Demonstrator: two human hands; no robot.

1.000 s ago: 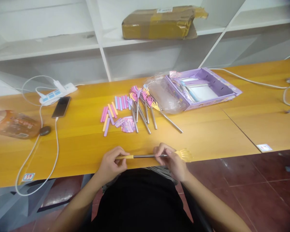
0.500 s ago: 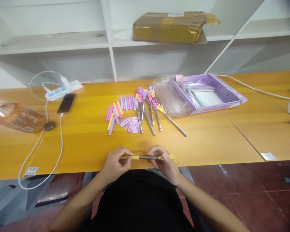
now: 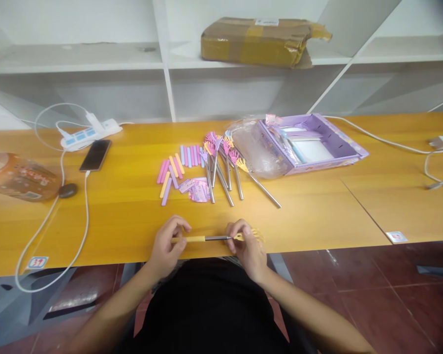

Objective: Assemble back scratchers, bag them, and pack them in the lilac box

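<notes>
A back scratcher with a yellow handle sleeve (image 3: 196,239), a metal rod and a yellow claw head lies level between my hands at the table's front edge. My left hand (image 3: 169,244) is closed on the yellow sleeve end. My right hand (image 3: 246,248) grips the other end, where the rod meets the yellow claw head. Beyond them lie several metal rods with pink, purple, blue and yellow claw heads (image 3: 242,164). Left of these are several coloured sleeves (image 3: 165,172) and a pile of small printed cards (image 3: 199,190).
A purple box (image 3: 345,142) with clear plastic bags (image 3: 268,157) stands behind on the right. On the left are a phone (image 3: 95,155), a power strip (image 3: 92,134), cables and an orange bottle (image 3: 22,177). A taped carton (image 3: 254,43) sits on the shelf.
The view has shifted slightly. The fingers of my left hand have loosened and opened a little around the sleeve end. My right hand still holds the claw end.
</notes>
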